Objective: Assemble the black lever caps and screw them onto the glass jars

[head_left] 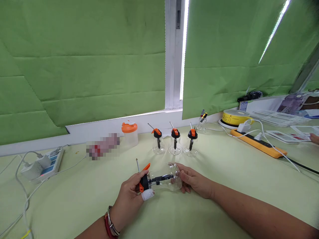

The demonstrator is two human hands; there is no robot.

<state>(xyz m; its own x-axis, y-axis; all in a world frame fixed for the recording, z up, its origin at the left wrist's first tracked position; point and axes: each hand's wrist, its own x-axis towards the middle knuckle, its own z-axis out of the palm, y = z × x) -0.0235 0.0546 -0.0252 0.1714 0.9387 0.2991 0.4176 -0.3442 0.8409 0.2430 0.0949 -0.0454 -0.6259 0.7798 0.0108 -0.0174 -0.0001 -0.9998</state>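
Lying on its side between my hands is a clear glass bottle [161, 186] with a black-and-orange cap, a thin metal tube sticking out of the cap and a dark rod inside. My left hand [132, 191], with a white wrap on one finger, is closed around the cap [144, 183]. At the wide base of the bottle, my right hand [193, 179] holds the glass with fingers and thumb. Just beyond stand three similar capped bottles, the left one [159, 146], the middle one [175, 146] and the right one [191, 146], all upright.
An orange-lidded plastic cup [130, 136] stands at the back, beside a blurred pinkish object [103, 146]. Power strips lie left [52, 164] and right [259, 144], with trailing cables. Screwdrivers stand in a glass [202, 126] near a yellow container [235, 118]. Another person's hand [314, 138] shows far right.
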